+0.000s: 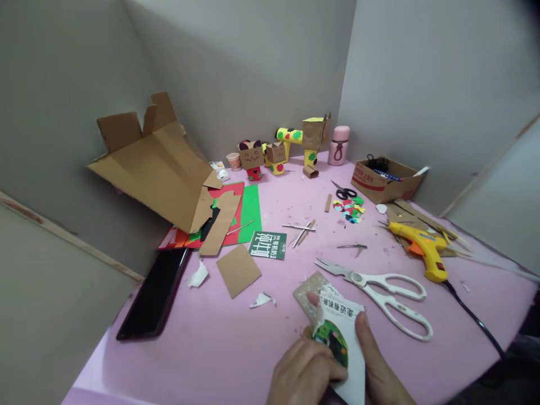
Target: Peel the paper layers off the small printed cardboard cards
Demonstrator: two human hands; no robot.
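Low in the view, both hands hold a piece of printed cardboard (337, 320), white with green artwork and a brown torn corner. My left hand (306, 371) is closed on its near left part, fingers curled over the green picture. My right hand (379, 368) grips its right edge, thumb pressed on the white face. The piece sits just above the pink table (202, 349). Large white-handled scissors (379, 292) lie open right beside it, to the right.
A yellow glue gun (424, 247) with a black cord lies right. A black phone (154, 292) lies at left, near a torn cardboard box (156, 163). Cardboard figures (276, 152), small black scissors (345, 192), coloured paper bits, a brown card square (238, 270) and a small carton (386, 177) stand farther back.
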